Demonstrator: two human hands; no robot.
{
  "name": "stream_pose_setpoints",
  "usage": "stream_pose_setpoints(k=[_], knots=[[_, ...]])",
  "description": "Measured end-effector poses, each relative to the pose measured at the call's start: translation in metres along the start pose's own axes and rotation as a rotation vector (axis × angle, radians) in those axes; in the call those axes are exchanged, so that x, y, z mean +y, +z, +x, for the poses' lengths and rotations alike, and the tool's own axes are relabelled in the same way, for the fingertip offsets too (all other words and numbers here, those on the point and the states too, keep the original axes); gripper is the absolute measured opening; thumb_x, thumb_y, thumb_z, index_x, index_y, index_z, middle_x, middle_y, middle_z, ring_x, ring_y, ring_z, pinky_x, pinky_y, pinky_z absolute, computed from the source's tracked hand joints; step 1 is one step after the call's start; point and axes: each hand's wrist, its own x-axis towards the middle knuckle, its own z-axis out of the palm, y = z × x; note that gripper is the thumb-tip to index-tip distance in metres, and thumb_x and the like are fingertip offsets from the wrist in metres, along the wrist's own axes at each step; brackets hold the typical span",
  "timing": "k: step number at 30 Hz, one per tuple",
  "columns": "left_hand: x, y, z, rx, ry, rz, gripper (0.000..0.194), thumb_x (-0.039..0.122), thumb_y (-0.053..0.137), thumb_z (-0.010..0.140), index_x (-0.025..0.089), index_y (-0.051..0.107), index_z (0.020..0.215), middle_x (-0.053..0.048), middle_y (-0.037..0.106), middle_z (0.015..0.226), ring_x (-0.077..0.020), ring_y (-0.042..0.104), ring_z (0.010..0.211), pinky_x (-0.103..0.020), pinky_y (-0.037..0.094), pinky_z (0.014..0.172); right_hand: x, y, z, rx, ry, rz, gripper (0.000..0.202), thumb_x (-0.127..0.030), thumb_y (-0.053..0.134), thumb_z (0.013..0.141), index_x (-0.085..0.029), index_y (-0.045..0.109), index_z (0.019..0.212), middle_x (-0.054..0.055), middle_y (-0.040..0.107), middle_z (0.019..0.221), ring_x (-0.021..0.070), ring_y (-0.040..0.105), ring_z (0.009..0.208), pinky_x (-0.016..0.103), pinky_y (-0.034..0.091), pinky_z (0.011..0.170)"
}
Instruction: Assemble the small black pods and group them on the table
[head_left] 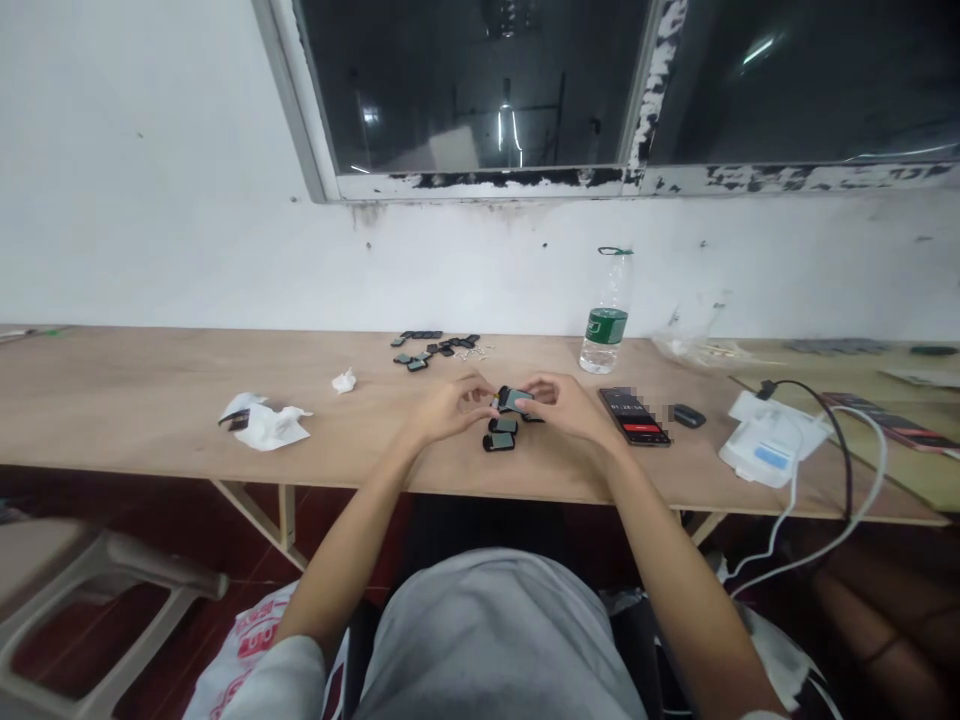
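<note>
Above the middle of the wooden table (172, 400), my right hand (559, 400) grips a small black device with a grey-green screen (514, 400), its thumb on the face. My left hand (457, 408) is at the device's left side, thumb and index finger pinched round a tiny light-coloured piece (495, 400) that is too small to name. Two more such devices lie just below my hands, an upper one (503, 426) and a lower one (499, 441). A dark part shows beneath my right hand, mostly hidden.
Several black devices (417, 364) and small white pieces (469, 353) lie further back. A water bottle (604, 325), a phone (634, 417), a black object (688, 416) and a white box with cables (765, 445) are rightward. Crumpled tissues (274, 425) lie left; a stool (112, 590) stands below.
</note>
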Motion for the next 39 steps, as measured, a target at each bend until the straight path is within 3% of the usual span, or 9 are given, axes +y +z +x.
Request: stream_pose_setpoints(k=[8, 13, 16, 20, 25, 28, 33, 36, 39], knots=[[0.003, 0.003, 0.0, 0.007, 0.022, 0.009, 0.037, 0.05, 0.071, 0.087, 0.019, 0.075, 0.107, -0.008, 0.067, 0.102, -0.0207, 0.065, 0.085, -0.033, 0.054, 0.078, -0.001, 0.002, -0.001, -0.026, 0.021, 0.052, 0.034, -0.044, 0.079, 0.079, -0.017, 0.072, 0.1, 0.009, 0.077, 0.098, 0.0236, 0.072, 0.09, 0.034, 0.057, 0.081], [0.005, 0.007, 0.002, 0.065, -0.016, -0.018, 0.027, 0.041, 0.074, 0.086, 0.019, 0.077, 0.099, -0.009, 0.072, 0.104, -0.0224, 0.068, 0.089, -0.035, 0.057, 0.083, -0.003, 0.003, -0.001, -0.041, 0.035, 0.06, 0.033, -0.041, 0.08, 0.078, -0.017, 0.072, 0.099, 0.009, 0.078, 0.096, 0.0234, 0.073, 0.089, 0.035, 0.057, 0.082], [0.007, 0.011, 0.002, 0.077, -0.112, -0.129, 0.033, 0.038, 0.08, 0.08, 0.019, 0.076, 0.106, -0.009, 0.075, 0.109, -0.0249, 0.071, 0.094, -0.037, 0.059, 0.087, -0.004, 0.003, -0.002, -0.047, 0.022, 0.057, 0.032, -0.04, 0.079, 0.079, -0.017, 0.074, 0.101, 0.009, 0.078, 0.096, 0.0229, 0.072, 0.09, 0.035, 0.057, 0.084], [0.005, 0.02, 0.003, 0.039, -0.235, -0.37, 0.035, 0.032, 0.082, 0.075, 0.017, 0.075, 0.105, -0.009, 0.078, 0.098, -0.0256, 0.074, 0.091, -0.037, 0.06, 0.085, -0.002, 0.003, -0.002, -0.072, -0.004, 0.062, 0.031, -0.039, 0.078, 0.079, -0.017, 0.076, 0.101, 0.008, 0.078, 0.098, 0.0226, 0.072, 0.09, 0.035, 0.056, 0.084], [-0.005, 0.03, 0.003, 0.024, -0.286, -0.449, 0.036, 0.028, 0.088, 0.066, 0.016, 0.073, 0.096, -0.006, 0.077, 0.091, -0.0211, 0.073, 0.078, -0.034, 0.061, 0.075, -0.003, 0.006, -0.003, -0.114, -0.041, 0.044, 0.031, -0.039, 0.077, 0.08, -0.018, 0.077, 0.103, 0.007, 0.079, 0.097, 0.0234, 0.072, 0.089, 0.035, 0.056, 0.084], [-0.006, 0.028, 0.003, -0.025, -0.284, -0.471, 0.038, 0.03, 0.087, 0.067, 0.016, 0.072, 0.1, -0.007, 0.077, 0.093, -0.0207, 0.073, 0.079, -0.035, 0.06, 0.077, -0.001, 0.006, -0.001, -0.108, -0.028, 0.016, 0.03, -0.038, 0.076, 0.081, -0.018, 0.077, 0.104, 0.008, 0.079, 0.098, 0.0237, 0.072, 0.09, 0.034, 0.056, 0.084], [-0.011, 0.01, 0.003, 0.049, -0.276, -0.318, 0.036, 0.04, 0.08, 0.077, 0.015, 0.072, 0.102, -0.01, 0.076, 0.103, -0.0238, 0.072, 0.09, -0.036, 0.059, 0.08, 0.024, -0.01, 0.005, -0.026, 0.018, -0.089, 0.026, -0.038, 0.074, 0.082, -0.018, 0.076, 0.098, 0.009, 0.079, 0.099, 0.0251, 0.072, 0.09, 0.034, 0.056, 0.083], [-0.027, -0.001, 0.001, 0.08, -0.296, -0.147, 0.03, 0.04, 0.075, 0.081, 0.015, 0.072, 0.099, -0.01, 0.076, 0.1, -0.0241, 0.07, 0.092, -0.036, 0.058, 0.08, 0.041, -0.026, 0.007, -0.011, 0.07, -0.194, 0.024, -0.036, 0.073, 0.081, -0.017, 0.077, 0.096, 0.01, 0.078, 0.099, 0.0264, 0.072, 0.091, 0.034, 0.055, 0.084], [-0.049, -0.008, -0.003, 0.031, -0.365, -0.028, 0.027, 0.036, 0.073, 0.08, 0.015, 0.071, 0.096, -0.01, 0.075, 0.097, -0.0245, 0.069, 0.09, -0.036, 0.056, 0.08, 0.049, -0.039, 0.007, -0.054, 0.164, -0.288, 0.024, -0.035, 0.074, 0.079, -0.017, 0.077, 0.095, 0.01, 0.078, 0.097, 0.0263, 0.071, 0.093, 0.032, 0.053, 0.083]])
